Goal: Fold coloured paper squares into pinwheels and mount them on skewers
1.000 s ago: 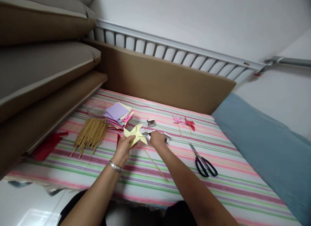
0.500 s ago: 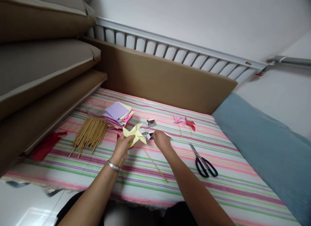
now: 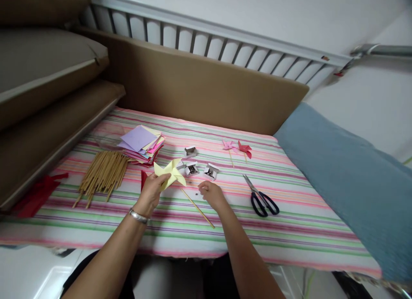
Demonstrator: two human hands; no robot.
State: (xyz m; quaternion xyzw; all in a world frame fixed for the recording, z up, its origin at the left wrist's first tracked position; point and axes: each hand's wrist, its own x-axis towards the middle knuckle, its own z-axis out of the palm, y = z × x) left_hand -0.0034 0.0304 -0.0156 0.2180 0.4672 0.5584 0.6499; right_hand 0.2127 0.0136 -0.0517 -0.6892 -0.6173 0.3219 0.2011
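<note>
My left hand [image 3: 150, 191] pinches a pale yellow paper pinwheel [image 3: 174, 174] by its left side. To its right, my right hand [image 3: 210, 194] hovers low over the cloth with fingers curled together; whatever is between the fingertips is too small to make out. A tiny dark piece [image 3: 196, 194] lies just left of those fingertips. Below the pinwheel a thin wooden stick [image 3: 199, 209] rests on the cloth. Just beyond my right hand stand small open boxes, one box [image 3: 210, 171] with shiny metal bits and another box [image 3: 192, 169] beside it.
A third small box [image 3: 190, 152] sits farther back. Left are a bundle of sticks [image 3: 104, 174], a stack of coloured paper squares [image 3: 138, 139] and red material [image 3: 38, 194]. Scissors [image 3: 261, 198] lie right, below a pink pinwheel [image 3: 229, 146] and a red pinwheel [image 3: 245, 149]. Everything rests on striped cloth [image 3: 299, 230].
My right hand has drawn back from the small boxes toward me, uncovering them. My left hand still holds the yellow pinwheel. The view has shifted somewhat.
</note>
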